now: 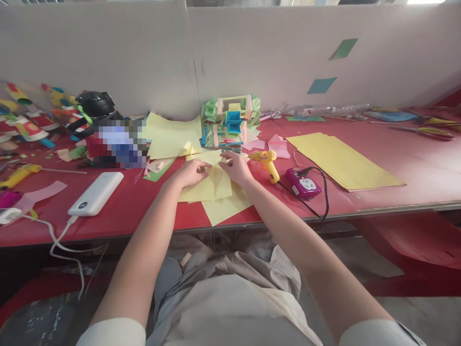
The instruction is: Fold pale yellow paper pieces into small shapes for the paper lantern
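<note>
A pale yellow sheet of paper (222,184) with an upright crease lies in front of me, on top of other yellow sheets (226,211) near the table's front edge. My left hand (192,173) has its fingers curled at the left part of the paper, thumb and forefinger close together. On the other side, my right hand (236,168) bends over the paper's upper right, its fingertips and thumb on it. Just beyond my right hand are scissors (233,149), partly hidden. A yellow glue gun (268,164) lies right of that hand.
A purple power socket (304,184) with a black cable sits right of the glue gun. Yellow card (345,161) lies farther right. Behind stands a green and blue paper model (232,120). A white power bank (96,193) and paper figures (34,125) are left.
</note>
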A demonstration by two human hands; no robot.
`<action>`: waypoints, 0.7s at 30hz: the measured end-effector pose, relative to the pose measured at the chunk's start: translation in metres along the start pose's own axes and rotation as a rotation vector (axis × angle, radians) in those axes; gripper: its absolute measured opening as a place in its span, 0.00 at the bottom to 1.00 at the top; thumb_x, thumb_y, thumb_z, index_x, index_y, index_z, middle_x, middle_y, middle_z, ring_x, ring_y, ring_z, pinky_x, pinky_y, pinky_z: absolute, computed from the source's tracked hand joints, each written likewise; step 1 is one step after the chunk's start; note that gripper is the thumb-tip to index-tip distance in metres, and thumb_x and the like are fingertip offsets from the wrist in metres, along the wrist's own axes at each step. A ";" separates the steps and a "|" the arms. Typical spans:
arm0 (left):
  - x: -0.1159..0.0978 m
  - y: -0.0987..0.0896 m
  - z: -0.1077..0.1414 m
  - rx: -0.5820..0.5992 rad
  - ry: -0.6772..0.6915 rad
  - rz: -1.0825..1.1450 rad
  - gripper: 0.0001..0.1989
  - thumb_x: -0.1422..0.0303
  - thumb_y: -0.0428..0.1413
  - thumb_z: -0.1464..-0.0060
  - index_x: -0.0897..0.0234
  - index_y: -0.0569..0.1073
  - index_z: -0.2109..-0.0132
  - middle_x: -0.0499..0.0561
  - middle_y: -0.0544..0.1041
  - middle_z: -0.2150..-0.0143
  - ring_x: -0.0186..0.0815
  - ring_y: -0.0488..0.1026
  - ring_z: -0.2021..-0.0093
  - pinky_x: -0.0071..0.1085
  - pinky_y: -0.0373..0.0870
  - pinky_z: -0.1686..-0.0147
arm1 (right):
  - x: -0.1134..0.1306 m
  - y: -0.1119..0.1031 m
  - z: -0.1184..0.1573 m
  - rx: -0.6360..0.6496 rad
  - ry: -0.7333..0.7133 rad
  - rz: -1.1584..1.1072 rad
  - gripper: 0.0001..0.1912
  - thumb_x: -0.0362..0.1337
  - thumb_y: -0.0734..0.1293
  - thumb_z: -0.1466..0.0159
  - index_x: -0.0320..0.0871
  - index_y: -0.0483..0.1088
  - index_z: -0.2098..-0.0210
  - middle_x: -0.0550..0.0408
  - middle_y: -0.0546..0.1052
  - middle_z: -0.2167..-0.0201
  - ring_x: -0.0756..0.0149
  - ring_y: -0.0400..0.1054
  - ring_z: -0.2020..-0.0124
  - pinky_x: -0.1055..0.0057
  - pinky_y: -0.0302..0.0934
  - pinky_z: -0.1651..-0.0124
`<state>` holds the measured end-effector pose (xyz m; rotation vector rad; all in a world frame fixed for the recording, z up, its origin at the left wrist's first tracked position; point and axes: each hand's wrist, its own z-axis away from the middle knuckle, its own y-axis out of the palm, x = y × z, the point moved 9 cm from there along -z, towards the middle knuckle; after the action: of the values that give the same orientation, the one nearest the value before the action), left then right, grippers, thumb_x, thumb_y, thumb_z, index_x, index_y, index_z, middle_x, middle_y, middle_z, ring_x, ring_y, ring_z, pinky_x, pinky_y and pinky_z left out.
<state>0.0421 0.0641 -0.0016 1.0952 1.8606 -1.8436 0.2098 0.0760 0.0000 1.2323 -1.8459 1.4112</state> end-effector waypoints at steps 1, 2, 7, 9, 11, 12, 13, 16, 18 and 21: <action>0.000 0.001 0.000 0.003 0.006 -0.008 0.16 0.63 0.62 0.52 0.57 0.82 0.54 0.54 0.78 0.62 0.42 0.72 0.65 0.33 0.68 0.61 | -0.001 -0.001 -0.001 -0.007 0.004 0.001 0.14 0.37 0.66 0.41 0.42 0.73 0.56 0.52 0.76 0.60 0.70 0.64 0.72 0.68 0.62 0.62; 0.000 0.001 0.000 0.003 0.011 -0.019 0.16 0.63 0.61 0.52 0.57 0.82 0.54 0.54 0.78 0.61 0.42 0.72 0.64 0.33 0.68 0.61 | -0.003 -0.001 -0.001 -0.016 0.008 0.003 0.13 0.36 0.66 0.40 0.42 0.74 0.57 0.52 0.77 0.61 0.69 0.65 0.72 0.67 0.63 0.61; -0.003 0.006 0.000 0.028 0.000 -0.156 0.18 0.64 0.58 0.51 0.54 0.80 0.51 0.54 0.77 0.57 0.44 0.73 0.60 0.32 0.67 0.59 | -0.007 -0.004 -0.005 -0.043 -0.025 0.058 0.08 0.35 0.65 0.40 0.43 0.76 0.66 0.52 0.79 0.67 0.65 0.69 0.69 0.66 0.64 0.59; -0.005 0.009 0.001 0.061 -0.019 -0.243 0.19 0.64 0.57 0.49 0.54 0.79 0.49 0.55 0.76 0.54 0.45 0.73 0.57 0.34 0.67 0.57 | -0.008 -0.002 -0.007 -0.028 -0.042 0.095 0.08 0.34 0.65 0.41 0.43 0.77 0.68 0.52 0.79 0.67 0.64 0.69 0.68 0.66 0.64 0.58; -0.009 0.011 0.002 0.083 -0.044 -0.291 0.19 0.64 0.56 0.48 0.53 0.78 0.48 0.56 0.74 0.53 0.48 0.73 0.55 0.36 0.67 0.55 | -0.009 -0.001 -0.008 -0.009 -0.053 0.132 0.08 0.33 0.65 0.41 0.43 0.77 0.69 0.52 0.79 0.67 0.64 0.69 0.68 0.65 0.64 0.58; -0.011 0.011 0.003 0.092 -0.055 -0.303 0.19 0.65 0.56 0.48 0.53 0.78 0.48 0.56 0.74 0.53 0.49 0.73 0.53 0.37 0.66 0.54 | -0.008 0.000 -0.008 -0.001 -0.056 0.151 0.08 0.33 0.65 0.41 0.42 0.77 0.69 0.51 0.79 0.67 0.63 0.69 0.68 0.65 0.64 0.58; -0.013 0.012 0.003 0.101 -0.064 -0.314 0.19 0.65 0.55 0.47 0.53 0.77 0.48 0.57 0.73 0.52 0.51 0.73 0.52 0.38 0.66 0.52 | -0.008 0.001 -0.007 0.007 -0.058 0.169 0.08 0.32 0.65 0.41 0.42 0.77 0.68 0.51 0.79 0.67 0.63 0.69 0.68 0.65 0.64 0.59; -0.020 0.014 0.005 0.135 -0.075 -0.379 0.20 0.66 0.52 0.44 0.53 0.76 0.45 0.57 0.72 0.49 0.52 0.72 0.49 0.41 0.66 0.50 | -0.006 0.002 -0.005 0.037 -0.051 0.218 0.08 0.32 0.65 0.42 0.42 0.77 0.69 0.51 0.78 0.69 0.63 0.68 0.69 0.66 0.63 0.60; -0.022 0.015 0.006 0.157 -0.073 -0.430 0.21 0.67 0.50 0.43 0.52 0.75 0.44 0.57 0.71 0.48 0.52 0.71 0.49 0.41 0.66 0.50 | -0.005 0.004 -0.003 0.060 -0.038 0.249 0.07 0.31 0.65 0.42 0.43 0.77 0.69 0.52 0.78 0.70 0.64 0.67 0.69 0.66 0.62 0.62; -0.025 0.017 0.006 0.181 -0.062 -0.478 0.23 0.68 0.48 0.42 0.53 0.74 0.42 0.58 0.71 0.46 0.52 0.70 0.47 0.41 0.67 0.50 | -0.005 0.005 -0.001 0.090 -0.011 0.295 0.07 0.30 0.65 0.42 0.43 0.75 0.69 0.52 0.77 0.70 0.64 0.66 0.70 0.68 0.59 0.65</action>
<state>0.0684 0.0492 0.0027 0.6670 2.0829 -2.3110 0.2073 0.0791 -0.0060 1.0417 -2.0560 1.6611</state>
